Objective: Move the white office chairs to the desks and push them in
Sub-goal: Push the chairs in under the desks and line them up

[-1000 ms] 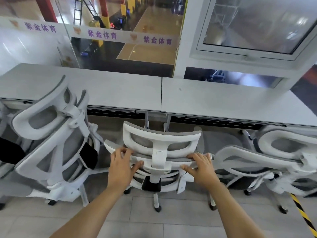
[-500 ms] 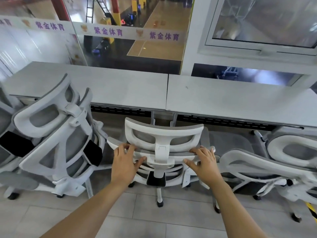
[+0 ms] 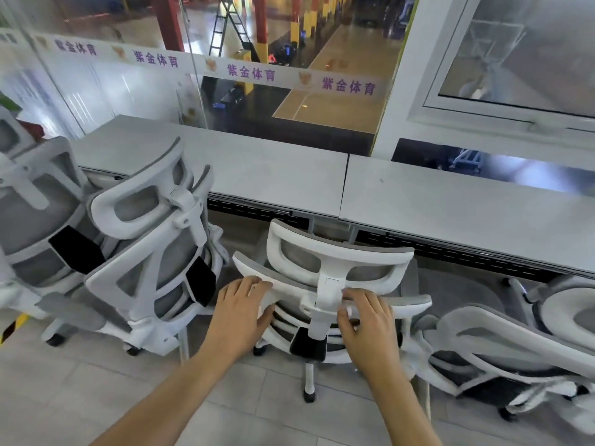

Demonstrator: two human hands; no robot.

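white office chair (image 3: 335, 284) | upright, backrest toward camera | at desks (image 3: 450, 214) seam

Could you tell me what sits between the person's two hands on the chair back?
In the head view, the white headrest post of the middle chair stands between the left hand and right hand.

Five white office chairs show in all. One, the middle chair (image 3: 331, 284), is held at the top of its backrest by two hands: the left hand (image 3: 240, 317) and the right hand (image 3: 367, 326), one on each side of the headrest post. To the left of that grip stand two more chairs, the near-left chair (image 3: 154, 259) and the far-left chair (image 3: 29, 220) (the latter cut off by the edge). To the right of the grip lie two, the near-right chair (image 3: 502, 349) and the far-right chair (image 3: 566, 313). Beyond the grip run two grey desks, the left desk (image 3: 244, 169) and the right desk (image 3: 467, 207), butted end to end.
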